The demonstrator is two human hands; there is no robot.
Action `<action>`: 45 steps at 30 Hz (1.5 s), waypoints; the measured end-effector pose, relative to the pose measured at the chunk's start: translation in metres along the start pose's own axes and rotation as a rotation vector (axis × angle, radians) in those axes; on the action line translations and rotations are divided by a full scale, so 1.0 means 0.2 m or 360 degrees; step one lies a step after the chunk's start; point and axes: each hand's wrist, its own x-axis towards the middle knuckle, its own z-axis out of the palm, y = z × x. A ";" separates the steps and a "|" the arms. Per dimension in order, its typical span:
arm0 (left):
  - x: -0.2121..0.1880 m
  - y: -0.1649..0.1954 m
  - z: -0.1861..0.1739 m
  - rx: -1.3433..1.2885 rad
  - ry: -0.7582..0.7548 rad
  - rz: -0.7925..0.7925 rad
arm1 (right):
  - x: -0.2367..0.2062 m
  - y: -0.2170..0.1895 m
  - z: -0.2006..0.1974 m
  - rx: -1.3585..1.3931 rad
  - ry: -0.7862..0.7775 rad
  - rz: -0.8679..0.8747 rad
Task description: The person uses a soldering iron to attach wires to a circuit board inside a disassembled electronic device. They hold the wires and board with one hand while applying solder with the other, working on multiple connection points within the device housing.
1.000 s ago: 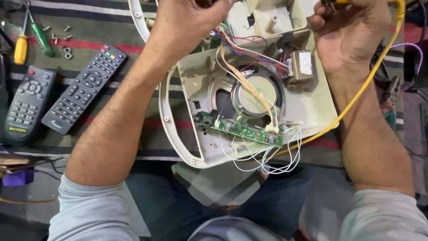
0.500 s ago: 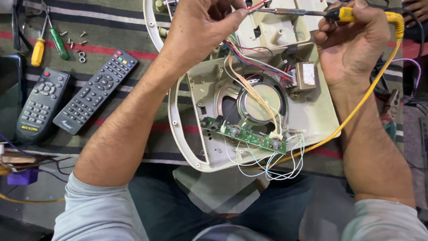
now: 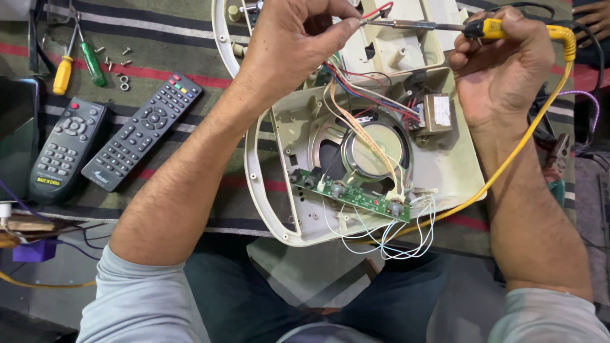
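Observation:
An opened cream plastic casing (image 3: 438, 184) lies in front of me, showing a round speaker (image 3: 375, 149), a green circuit board (image 3: 352, 194), a small transformer (image 3: 438, 113) and loose coloured wires. My left hand (image 3: 292, 44) pinches a red wire (image 3: 378, 11) above the casing's top. My right hand (image 3: 505, 67) grips a soldering iron (image 3: 432, 26) with a yellow handle; its metal tip points left and meets the red wire's end. The iron's yellow cable (image 3: 527, 140) runs down past my right wrist.
Two black remote controls (image 3: 143, 130) (image 3: 63, 146) lie on the striped mat at left. Above them rest a yellow-handled and a green-handled screwdriver (image 3: 92, 63) and loose screws (image 3: 121, 79). Pliers (image 3: 559, 159) lie at the right edge. Another person's fingers (image 3: 591, 13) show top right.
The view has shifted down, bringing both hands into full sight. The soldering iron tip and the red wire now meet above the casing.

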 end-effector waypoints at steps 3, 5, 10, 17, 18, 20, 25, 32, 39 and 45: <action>0.00 0.00 0.00 0.0008 -0.0007 0.0017 | -0.01 0.00 0.00 -0.0015 0.0006 -0.0010; 0.00 0.00 0.00 0.0004 -0.0008 0.0022 | -0.01 0.00 0.00 -0.0007 0.0017 -0.0011; 0.00 0.01 0.01 0.0000 0.0003 0.0018 | -0.01 0.00 0.02 -0.0006 0.0044 -0.0005; 0.01 0.01 0.01 0.0014 -0.0025 0.0039 | -0.01 0.00 0.03 -0.0011 0.0003 -0.0011; 0.01 0.01 0.00 0.0018 -0.0028 0.0027 | -0.01 0.00 0.03 -0.0012 -0.0001 -0.0010; 0.01 0.01 0.00 0.0034 -0.0033 0.0022 | -0.01 0.00 0.02 -0.0012 0.0000 -0.0008; 0.01 0.01 0.00 0.0041 -0.0042 0.0050 | -0.01 0.00 0.03 -0.0024 0.0004 -0.0006; 0.01 0.01 0.00 0.0055 -0.0036 0.0045 | 0.00 0.00 0.03 -0.0022 0.0000 -0.0008; 0.00 0.02 0.00 0.0086 -0.0036 0.0050 | -0.01 0.00 0.03 -0.0056 0.0002 -0.0017; 0.00 0.03 0.00 0.0089 -0.0031 0.0053 | -0.01 0.00 0.03 -0.0060 0.0015 -0.0018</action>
